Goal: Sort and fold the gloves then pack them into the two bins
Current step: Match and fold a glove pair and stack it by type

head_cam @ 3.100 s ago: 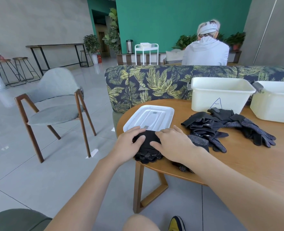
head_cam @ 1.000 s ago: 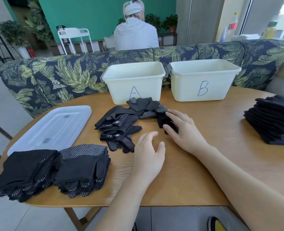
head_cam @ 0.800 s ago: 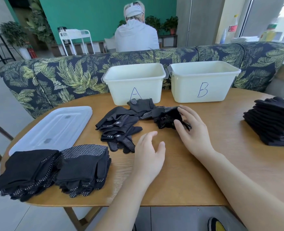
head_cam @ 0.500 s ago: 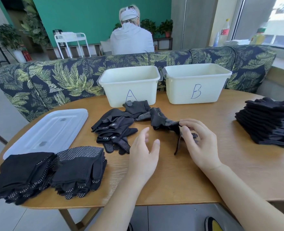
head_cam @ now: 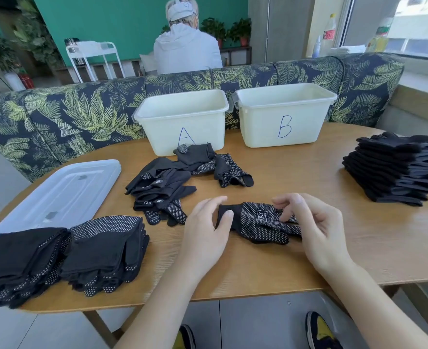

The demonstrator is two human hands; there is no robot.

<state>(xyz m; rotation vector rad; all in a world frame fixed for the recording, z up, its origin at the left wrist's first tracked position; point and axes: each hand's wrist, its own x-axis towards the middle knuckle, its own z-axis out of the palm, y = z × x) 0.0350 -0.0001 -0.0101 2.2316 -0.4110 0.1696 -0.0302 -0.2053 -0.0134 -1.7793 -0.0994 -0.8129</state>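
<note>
A black glove with white grip dots (head_cam: 257,221) lies on the wooden table (head_cam: 308,258) between my hands. My left hand (head_cam: 205,233) pinches its cuff end. My right hand (head_cam: 313,227) pinches its finger end with curled fingers. A loose pile of unfolded gloves (head_cam: 175,182) lies further back, in front of bin A (head_cam: 182,122). Bin B (head_cam: 283,114) stands to its right; nothing shows above either rim. Two stacks of folded gloves (head_cam: 64,255) sit at the table's front left. A taller stack of flat gloves (head_cam: 399,170) sits at the right.
A clear plastic lid (head_cam: 59,195) lies at the table's left. A leaf-print sofa back (head_cam: 57,117) runs behind the table and bins. A person in a white hoodie (head_cam: 185,46) sits beyond it, back turned. My shoes (head_cam: 318,331) show below the table edge.
My right hand pulled one dotted glove out of the loose pile toward the front edge. My left hand moved in and took its cuff. The view swung right from the folded stacks.
</note>
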